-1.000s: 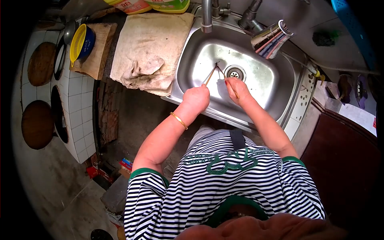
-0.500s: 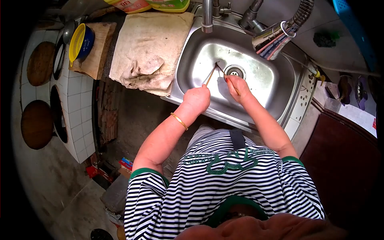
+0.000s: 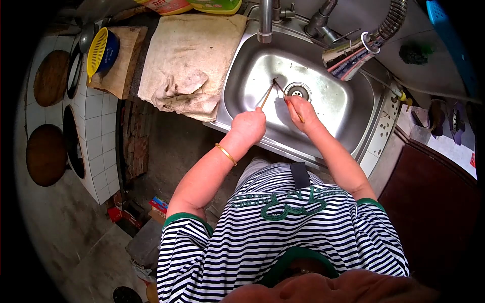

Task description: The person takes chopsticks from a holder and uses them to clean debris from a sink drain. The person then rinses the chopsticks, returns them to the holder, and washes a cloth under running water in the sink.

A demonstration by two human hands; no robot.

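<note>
Head view: the left hand (image 3: 248, 126) is closed around the butt of a slender wooden stick (image 3: 265, 98); the right hand (image 3: 303, 113) pinches a second stick (image 3: 280, 90) along its shaft. Their dark tips (image 3: 275, 81) converge over the sink basin (image 3: 328, 103); whether they touch cannot be confirmed. From the tips, the left hand lies at seven o'clock, the right at five, the drain (image 3: 298, 93) near four. The tap spout (image 3: 265, 28) is at twelve, the flexible spray head (image 3: 348, 58) between two and three, and a rumpled cloth (image 3: 192, 55) between nine and ten.

Assessment: both sticks appear light and stiff, liable to roll in the fingers and slippery if wet. The paler butt ends offer the soundest grip; the thin tips are probably weakest under sideways load.
</note>
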